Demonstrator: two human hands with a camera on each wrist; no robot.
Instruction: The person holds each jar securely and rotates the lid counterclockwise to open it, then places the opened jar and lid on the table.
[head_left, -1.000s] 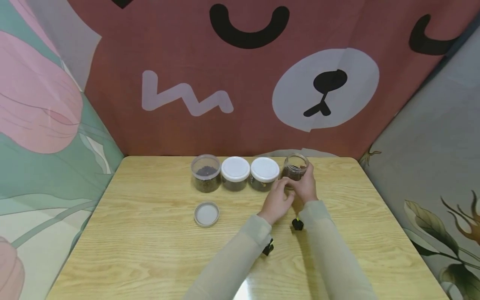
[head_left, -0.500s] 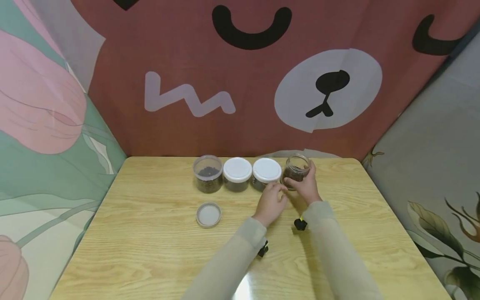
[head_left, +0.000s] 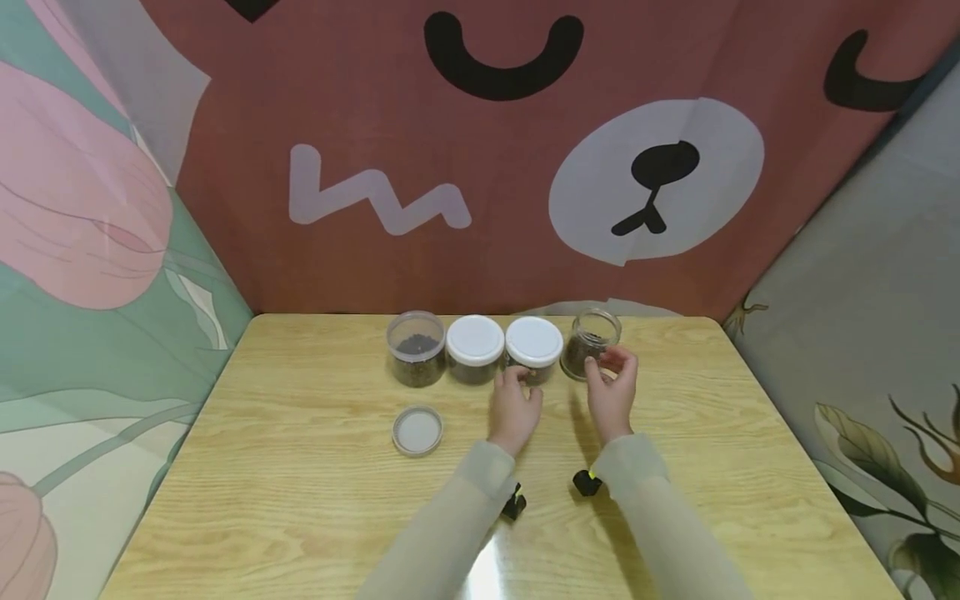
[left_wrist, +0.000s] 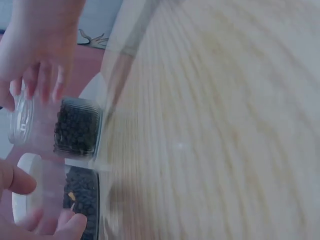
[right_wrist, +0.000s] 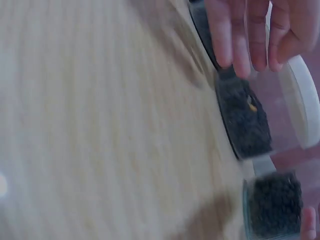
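Observation:
An uncapped clear glass jar [head_left: 577, 354] with dark granules stands at the right end of a row of jars. My right hand [head_left: 613, 392] is just in front of it, fingers loosely bent and holding nothing. Further left, my left hand [head_left: 516, 410] is before a jar with a white lid [head_left: 534, 340], thumb and fingers parted. In the left wrist view the granules [left_wrist: 77, 127] fill the lower part of the glass jar, and an orange bit shows among the dark contents of the lidded jar [left_wrist: 82, 200]. Whether the left fingertips touch the lidded jar I cannot tell.
Another white-lidded jar [head_left: 475, 346] and an open plastic jar [head_left: 416, 358] of dark granules continue the row leftward. A round lid [head_left: 417, 431] lies on the wooden table [head_left: 300, 467]. Behind the row rises a printed cloth backdrop [head_left: 360, 267].
My right hand has let go of the glass jar and drawn back toward me. My left hand has moved away to the left, widening the gap between the hands.

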